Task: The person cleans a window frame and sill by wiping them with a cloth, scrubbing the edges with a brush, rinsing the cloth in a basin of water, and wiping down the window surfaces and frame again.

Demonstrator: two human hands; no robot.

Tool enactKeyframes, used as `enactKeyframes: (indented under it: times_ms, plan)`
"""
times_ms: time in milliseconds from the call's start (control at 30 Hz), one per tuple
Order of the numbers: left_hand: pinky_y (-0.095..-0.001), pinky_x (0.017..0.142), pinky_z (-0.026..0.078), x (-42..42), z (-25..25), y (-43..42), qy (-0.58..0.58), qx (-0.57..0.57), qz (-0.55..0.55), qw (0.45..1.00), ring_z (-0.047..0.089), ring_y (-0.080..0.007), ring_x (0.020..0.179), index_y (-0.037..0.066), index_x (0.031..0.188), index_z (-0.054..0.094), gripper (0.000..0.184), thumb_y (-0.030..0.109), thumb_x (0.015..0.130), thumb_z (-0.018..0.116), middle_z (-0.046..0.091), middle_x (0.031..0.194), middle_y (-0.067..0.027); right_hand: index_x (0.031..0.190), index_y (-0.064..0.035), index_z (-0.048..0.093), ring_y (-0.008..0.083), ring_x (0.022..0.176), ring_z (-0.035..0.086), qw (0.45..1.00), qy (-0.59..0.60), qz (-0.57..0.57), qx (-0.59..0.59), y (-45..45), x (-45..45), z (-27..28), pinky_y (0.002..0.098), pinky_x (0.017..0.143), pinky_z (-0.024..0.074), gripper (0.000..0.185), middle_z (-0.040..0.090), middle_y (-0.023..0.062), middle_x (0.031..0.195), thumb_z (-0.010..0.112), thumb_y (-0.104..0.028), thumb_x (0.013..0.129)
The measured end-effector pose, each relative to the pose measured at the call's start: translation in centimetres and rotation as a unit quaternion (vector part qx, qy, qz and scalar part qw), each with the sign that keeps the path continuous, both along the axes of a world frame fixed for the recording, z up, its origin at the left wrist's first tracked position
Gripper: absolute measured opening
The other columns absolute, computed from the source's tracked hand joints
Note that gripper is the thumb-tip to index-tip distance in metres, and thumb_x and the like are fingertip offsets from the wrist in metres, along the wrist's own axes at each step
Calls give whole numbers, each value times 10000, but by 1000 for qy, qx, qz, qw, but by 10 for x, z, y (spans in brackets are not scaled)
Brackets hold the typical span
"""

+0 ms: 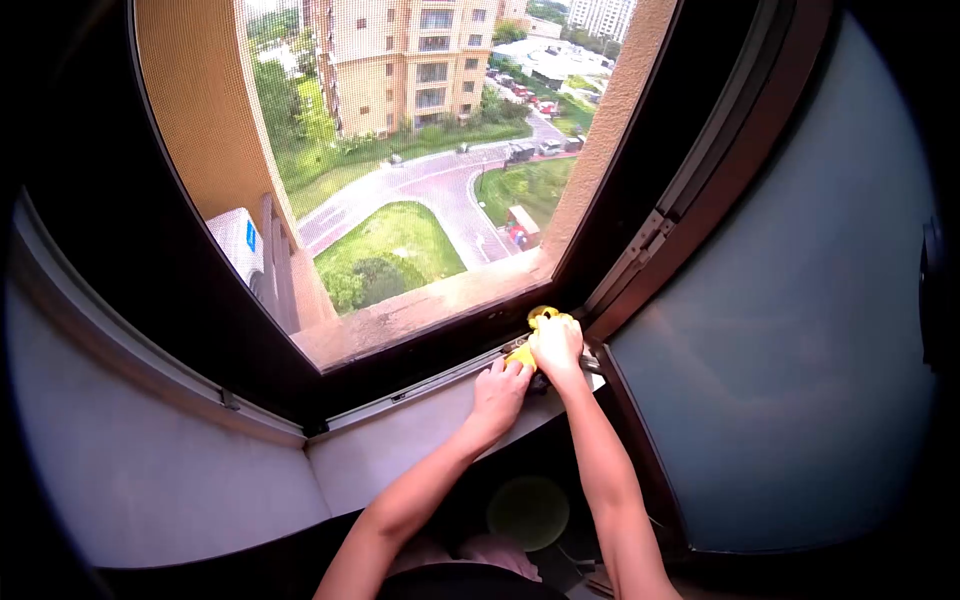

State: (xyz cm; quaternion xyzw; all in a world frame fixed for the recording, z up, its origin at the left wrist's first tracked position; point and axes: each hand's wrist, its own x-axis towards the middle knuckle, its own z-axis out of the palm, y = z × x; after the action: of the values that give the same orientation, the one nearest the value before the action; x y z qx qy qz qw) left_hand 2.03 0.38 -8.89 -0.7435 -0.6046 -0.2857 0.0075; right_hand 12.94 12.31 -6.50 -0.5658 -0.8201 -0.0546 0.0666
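A yellow object [522, 354], perhaps a cloth, lies at the lower right corner of the window frame [440, 352]. My right hand [557, 342] is closed on its upper part, with a yellow end showing beyond the fingers. Just to the left and lower, my left hand [502, 392] rests its bent fingertips against the yellow piece over the sill [385, 452]. Something dark sits between the two hands, too small to make out. Most of the yellow object is hidden by my fingers.
An open frosted sash [770, 330] stands at the right, with a metal hinge [650, 238] on its frame. Beyond the screened window are buildings and a lawn. A round greenish thing [528, 512] is below the sill.
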Motion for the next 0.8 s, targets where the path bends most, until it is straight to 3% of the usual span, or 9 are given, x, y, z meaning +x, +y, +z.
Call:
enactKeyframes:
  times_ms: [33, 67, 133, 233, 400, 467, 533, 667, 800]
  plan:
    - [-361, 739, 523, 0, 10, -11, 1, 2, -3, 1000, 609, -251, 970, 105, 1053, 682, 276, 125, 785, 617, 663, 1000, -40, 1056, -99, 756, 340, 1006, 647, 992, 117, 46, -22, -6, 10, 7, 445, 914, 484, 299, 723, 158, 1036, 630, -216, 811]
    - [-367, 750, 520, 2, 21, -24, -14, 17, -4, 1000, 612, -252, 967, 105, 1049, 687, 279, 120, 777, 625, 667, 1011, -41, 1103, -55, 741, 357, 970, 662, 969, 227, 96, -9, -15, 22, 14, 463, 888, 499, 355, 721, 176, 1046, 607, -144, 787]
    - [-372, 760, 518, 8, 52, -43, -33, 35, -7, 999, 614, -254, 963, 105, 1046, 692, 282, 116, 770, 634, 671, 1021, -41, 1150, -39, 716, 369, 973, 656, 939, 319, 107, 71, -48, 37, 37, 459, 928, 490, 353, 707, 182, 1090, 609, -147, 832]
    - [-385, 814, 498, 18, 86, -75, -62, 101, -55, 991, 607, -244, 1013, 104, 1044, 696, 302, 105, 743, 661, 670, 1060, -35, 1235, -3, 661, 390, 1075, 623, 857, 508, 80, 43, -101, 58, 62, 463, 1037, 441, 374, 667, 227, 1151, 569, -109, 888]
    - [-375, 906, 451, 19, 19, -74, 23, -14, -60, 998, 593, -229, 1064, 126, 1126, 681, 311, 148, 832, 583, 643, 1124, -43, 1253, -9, 629, 441, 1163, 527, 920, 383, 62, 57, -101, 70, -39, 506, 1035, 407, 404, 620, 227, 1199, 605, -180, 888]
    - [-375, 897, 456, 5, 6, -81, -1, -10, -34, 999, 595, -236, 1050, 126, 1110, 692, 297, 137, 835, 580, 651, 1111, -45, 1238, -29, 640, 422, 1133, 541, 941, 334, 42, 35, -99, 57, -43, 501, 1027, 410, 394, 630, 201, 1176, 607, -184, 877]
    - [-379, 900, 458, -12, 12, -102, -4, -57, 4, 998, 595, -244, 1042, 121, 1093, 703, 301, 107, 815, 591, 659, 1101, -47, 1227, -59, 655, 393, 1124, 552, 939, 329, 90, -32, -103, 22, -35, 499, 1018, 414, 385, 639, 165, 1177, 611, -191, 867]
    - [-382, 893, 459, -57, 10, -155, 16, -64, 95, 993, 595, -249, 1044, 113, 1086, 711, 330, 74, 772, 616, 664, 1090, -48, 1147, -108, 685, 295, 1070, 560, 948, 264, 178, 5, -137, -54, -39, 477, 886, 430, 355, 652, 78, 1106, 659, -193, 803]
    - [-382, 871, 459, -80, 14, -223, 35, -64, 183, 980, 587, -257, 1025, 84, 1105, 703, 399, 53, 711, 646, 653, 1088, -59, 1116, -115, 701, 290, 1053, 566, 899, 301, 315, -44, -187, -118, -33, 463, 862, 438, 344, 666, 65, 1052, 677, -167, 777]
